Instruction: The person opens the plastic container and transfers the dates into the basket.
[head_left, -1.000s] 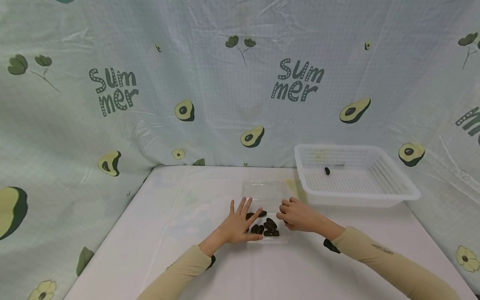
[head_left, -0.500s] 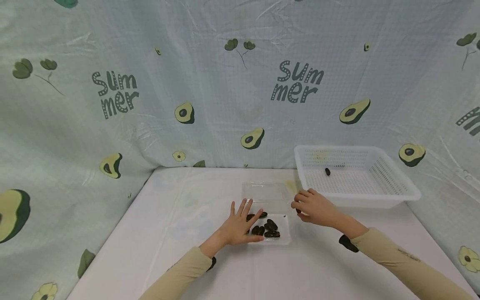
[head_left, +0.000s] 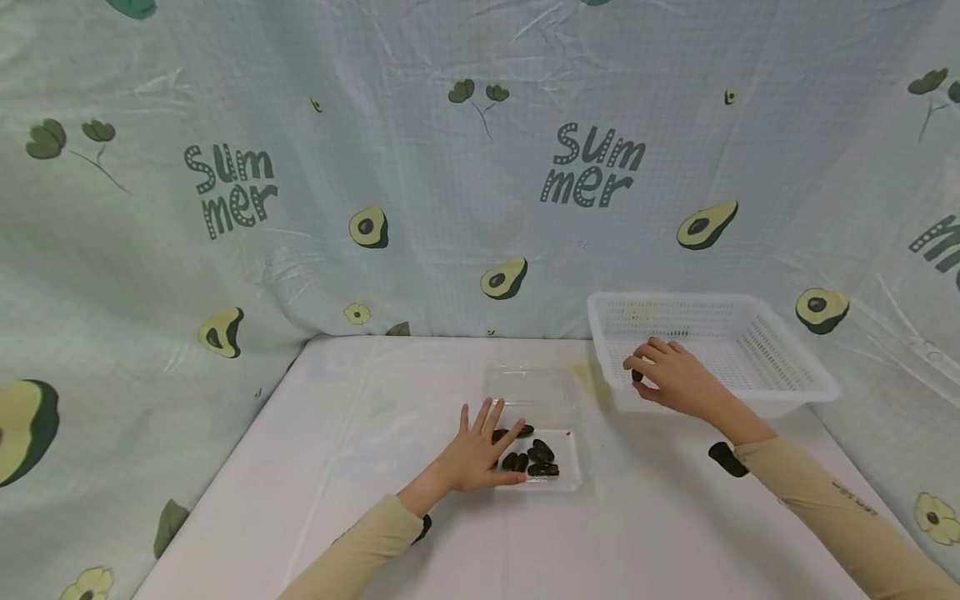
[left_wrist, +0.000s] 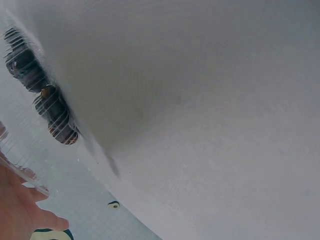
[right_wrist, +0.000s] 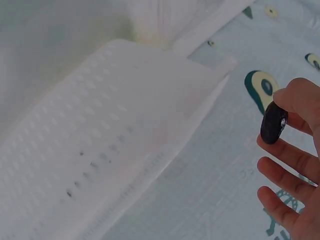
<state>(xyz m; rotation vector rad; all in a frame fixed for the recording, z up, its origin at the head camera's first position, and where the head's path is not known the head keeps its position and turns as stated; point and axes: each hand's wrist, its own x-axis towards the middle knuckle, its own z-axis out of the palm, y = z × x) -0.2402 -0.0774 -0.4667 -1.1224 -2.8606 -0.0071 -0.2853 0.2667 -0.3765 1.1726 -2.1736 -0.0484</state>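
My right hand (head_left: 675, 379) pinches a dark, wrinkled date (right_wrist: 274, 123) between thumb and fingertips, over the near left rim of a white perforated plastic basket (head_left: 750, 397). In the right wrist view the other fingers are spread apart. My left hand (head_left: 474, 457) rests with fingers spread on the left side of a clear plastic clamshell box (head_left: 572, 475). Several dates (head_left: 542, 451) lie in the box, some partly hidden by that hand. In the left wrist view, dates (left_wrist: 57, 112) show through the ribbed wall, with the left thumb and fingers (left_wrist: 17, 210) at lower left.
The box's clear lid (head_left: 528, 385) lies folded back behind it. A white cloth (head_left: 360, 417) covers the table. Behind and at the sides hangs a pale curtain (head_left: 420, 150) printed with avocados and lettering.
My right hand has lifted a date out of the box and carried it right and away from me to the basket. It now hides the date inside the basket. The left hand stays put.
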